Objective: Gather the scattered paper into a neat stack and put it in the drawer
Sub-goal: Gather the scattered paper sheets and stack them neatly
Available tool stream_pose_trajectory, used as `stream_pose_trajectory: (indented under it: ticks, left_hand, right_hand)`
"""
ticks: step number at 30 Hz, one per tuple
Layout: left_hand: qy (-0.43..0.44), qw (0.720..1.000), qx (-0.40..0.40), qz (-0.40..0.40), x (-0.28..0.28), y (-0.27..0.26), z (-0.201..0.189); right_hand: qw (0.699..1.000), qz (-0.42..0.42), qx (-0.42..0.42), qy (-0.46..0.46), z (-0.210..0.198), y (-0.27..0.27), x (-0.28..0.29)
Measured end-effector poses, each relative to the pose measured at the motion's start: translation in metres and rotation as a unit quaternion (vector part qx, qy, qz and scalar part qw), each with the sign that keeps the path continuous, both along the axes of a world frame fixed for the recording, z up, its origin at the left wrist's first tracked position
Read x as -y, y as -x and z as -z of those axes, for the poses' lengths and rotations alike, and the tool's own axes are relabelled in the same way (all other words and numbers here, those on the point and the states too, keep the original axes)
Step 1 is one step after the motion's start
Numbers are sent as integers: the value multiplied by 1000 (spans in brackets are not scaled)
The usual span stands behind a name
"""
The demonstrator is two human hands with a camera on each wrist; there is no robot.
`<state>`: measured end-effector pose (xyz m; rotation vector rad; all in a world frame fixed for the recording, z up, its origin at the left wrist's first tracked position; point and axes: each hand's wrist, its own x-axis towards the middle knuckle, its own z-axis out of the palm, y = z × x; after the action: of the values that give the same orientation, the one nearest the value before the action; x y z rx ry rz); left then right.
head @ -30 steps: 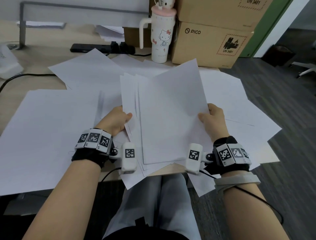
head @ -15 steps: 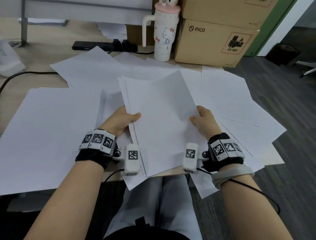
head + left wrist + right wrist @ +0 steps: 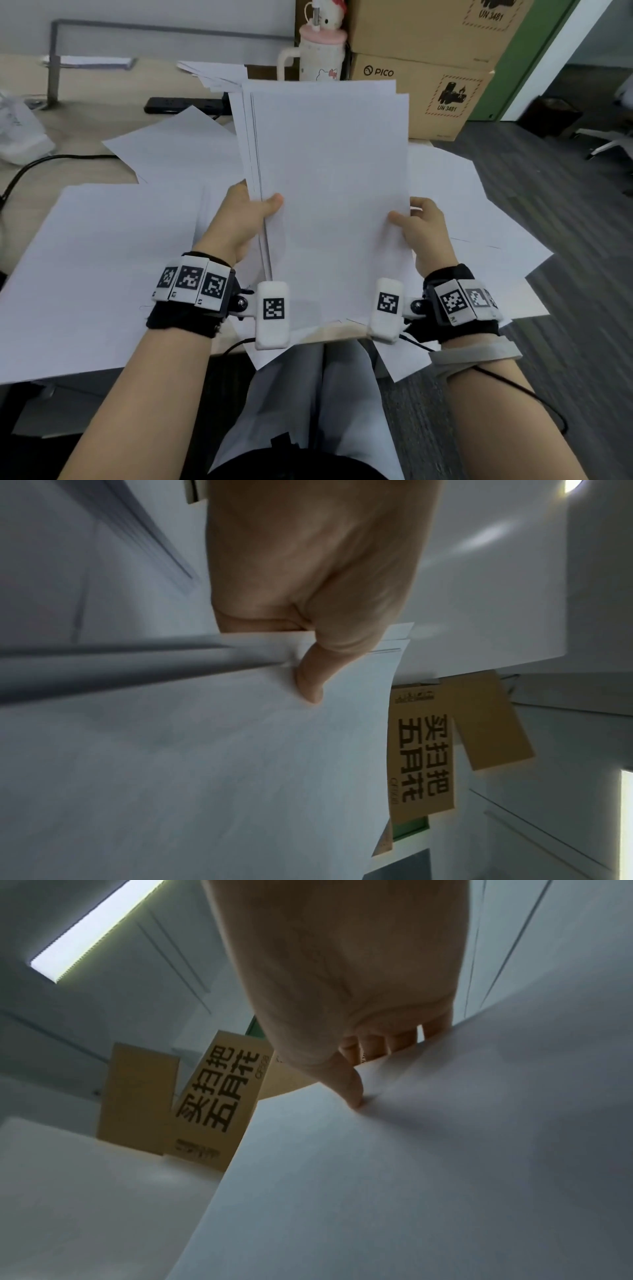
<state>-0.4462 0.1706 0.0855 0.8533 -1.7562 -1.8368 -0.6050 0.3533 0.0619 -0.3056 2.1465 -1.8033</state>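
Since a second ago we have raised the bundle of sheets from a slant over the desk to nearly upright, and its sheets now lie far closer to square. Our left hand pinches the left edge, thumb on the front and fingers behind, while our right hand pinches the right edge the same way; the wrist views confirm both thumbs pressed on the top sheet. We hold the bundle above the desk, with more loose sheets spread beneath and around it. Paper like this is light and limp, we judge, and smooth enough for sheets to slide apart, so we would keep hold at mid-height on both long edges and tap the bottom edge on the desk. No drawer is in view.
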Motion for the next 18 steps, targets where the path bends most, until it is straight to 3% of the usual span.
stream_pose_trajectory:
  ticks: [9,18]
  left_hand:
    - [87,975,-204,-25,-22,-11,-43]
    - [43,979,-195,-34,-37,-17,-20]
  right_hand:
    - [975,29,-58,214,-32,-31,-16]
    - [972,-31,-63,223,-27,-50,-26]
